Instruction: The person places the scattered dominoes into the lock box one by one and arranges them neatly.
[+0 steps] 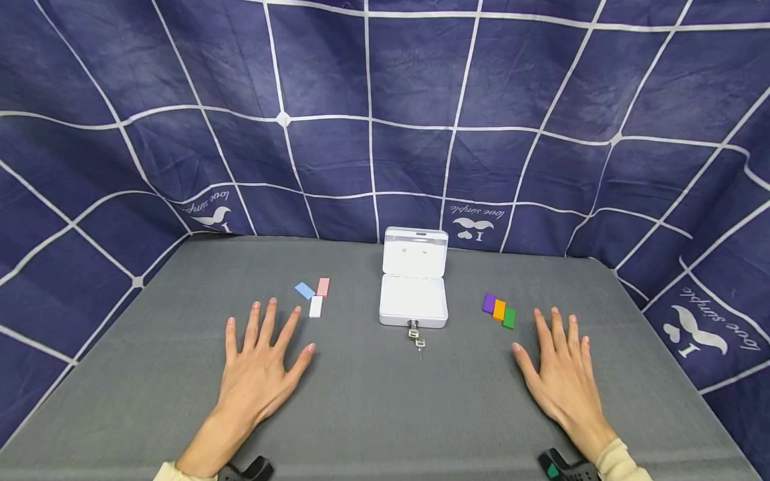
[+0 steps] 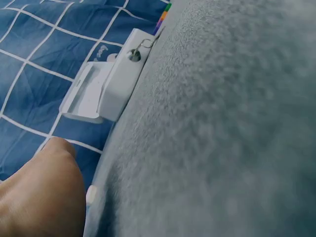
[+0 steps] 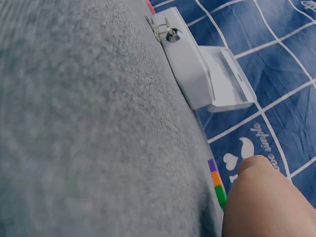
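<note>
My left hand [image 1: 259, 374] lies on the grey table with fingers spread, holding nothing. Just beyond its fingertips are a blue tile [image 1: 305, 290], a pink tile [image 1: 323, 287] and a white tile [image 1: 315, 306]. At the right, my right hand [image 1: 565, 377] rests with its fingers straight, also holding nothing. Left of it, a purple tile [image 1: 490, 302], an orange tile [image 1: 499, 310] and a green tile [image 1: 509, 318] form a slanting row. Between the hands stands a white metal box [image 1: 413, 300], its lid [image 1: 415, 252] raised. Keys [image 1: 420, 343] hang from the lock at its front.
The grey tabletop [image 1: 373, 414] reaches back to a dark blue curtain [image 1: 415, 80] with white grid lines, which also encloses both sides. A black wrist device [image 1: 568, 467] sits at the right wrist, and another [image 1: 249, 471] at the left.
</note>
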The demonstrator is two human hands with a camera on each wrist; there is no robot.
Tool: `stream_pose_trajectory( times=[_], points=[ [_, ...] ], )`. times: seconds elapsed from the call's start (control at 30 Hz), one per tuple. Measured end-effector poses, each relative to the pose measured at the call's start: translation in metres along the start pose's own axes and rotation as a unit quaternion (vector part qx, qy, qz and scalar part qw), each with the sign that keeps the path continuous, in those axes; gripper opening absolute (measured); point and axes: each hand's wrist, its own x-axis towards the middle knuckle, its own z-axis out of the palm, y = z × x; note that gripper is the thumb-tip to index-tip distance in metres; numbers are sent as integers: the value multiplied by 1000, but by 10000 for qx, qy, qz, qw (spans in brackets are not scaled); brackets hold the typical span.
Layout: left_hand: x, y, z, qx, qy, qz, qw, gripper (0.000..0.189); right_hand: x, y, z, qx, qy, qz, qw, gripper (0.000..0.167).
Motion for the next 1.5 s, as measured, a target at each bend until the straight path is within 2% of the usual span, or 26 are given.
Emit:
stream_pose_trajectory(
  times=[0.37, 0.63, 0.9, 1.0, 1.23, 1.5],
  points=[
    [23, 24, 10, -184, 85, 363, 9991, 75, 17, 0, 11, 93, 104, -175, 9998, 73],
    [41, 43, 12, -618, -89, 485, 9969, 75, 30, 0, 17, 237, 170, -269, 9992, 74],
    [57, 62, 20, -1296, -104, 559, 9899, 77, 40, 0, 21, 339, 91, -234, 9991, 75],
    [60, 70, 25, -1467, -250, 541, 9874, 79, 39, 0, 23, 340, 101, -178, 9992, 76],
    [67, 81, 34, -1935, -831, 309, 9771, 88, 42, -4, 32, 442, -37, -109, 9990, 74],
    [83, 92, 47, -2404, -1082, 291, 9642, 95, 56, -4, 33, 622, -38, -238, 9978, 72]
  ],
)
